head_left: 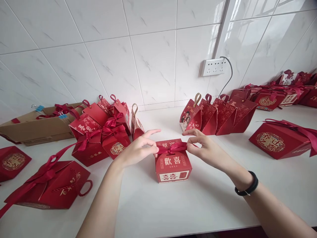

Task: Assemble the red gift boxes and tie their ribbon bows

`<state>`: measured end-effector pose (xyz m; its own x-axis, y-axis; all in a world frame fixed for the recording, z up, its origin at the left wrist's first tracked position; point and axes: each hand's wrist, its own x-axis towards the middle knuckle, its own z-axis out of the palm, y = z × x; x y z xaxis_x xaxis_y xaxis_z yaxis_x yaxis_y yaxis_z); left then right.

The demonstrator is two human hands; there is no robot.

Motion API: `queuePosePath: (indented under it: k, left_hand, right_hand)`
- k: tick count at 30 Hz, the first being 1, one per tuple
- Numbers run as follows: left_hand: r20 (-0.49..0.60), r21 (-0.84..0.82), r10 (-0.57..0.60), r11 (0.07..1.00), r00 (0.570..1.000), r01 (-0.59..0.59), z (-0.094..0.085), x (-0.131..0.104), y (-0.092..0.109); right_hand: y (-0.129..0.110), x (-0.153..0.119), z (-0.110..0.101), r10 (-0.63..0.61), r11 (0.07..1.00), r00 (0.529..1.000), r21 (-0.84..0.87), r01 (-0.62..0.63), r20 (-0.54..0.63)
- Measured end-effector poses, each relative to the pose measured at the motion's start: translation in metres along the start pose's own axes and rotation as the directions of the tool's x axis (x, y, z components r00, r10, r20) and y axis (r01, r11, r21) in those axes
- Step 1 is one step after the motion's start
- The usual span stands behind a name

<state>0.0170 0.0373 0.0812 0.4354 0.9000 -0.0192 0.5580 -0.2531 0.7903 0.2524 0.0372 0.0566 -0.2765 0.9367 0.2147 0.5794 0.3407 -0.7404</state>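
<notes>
A small red gift box (173, 167) with gold and white lettering stands on the white table in front of me. A dark red ribbon (171, 148) is knotted in a bow across its top. My left hand (138, 147) pinches the ribbon's left side between thumb and index finger, other fingers raised. On the opposite side my right hand (208, 148) pinches the right part of the bow. A black band (247, 185) is around my right wrist. The box's underside and back are hidden.
Left are tied red boxes (49, 185), a cluster of bagged boxes (99, 132) and a cardboard tray (37, 129) with ribbons. Right stand a row of red handled boxes (218, 115) and a ribboned box (279, 138). A power strip (214, 67) hangs on the tiled wall.
</notes>
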Motion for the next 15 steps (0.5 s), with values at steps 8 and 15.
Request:
queuePosePath:
  k: [8,15]
  left_hand:
    - [-0.046,0.012,-0.006,1.000,0.999,0.006,0.0070,0.0018,0.0016]
    - [-0.104,0.077,0.020,0.997,0.994,-0.012,0.0080,0.0021,-0.0002]
  right_hand:
    - [0.0094,0.0008,0.0012,-0.127,0.992,0.991,0.032,0.125,0.050]
    - [0.0095,0.0007,0.0049,-0.142,0.989,0.989,0.037,0.140,0.049]
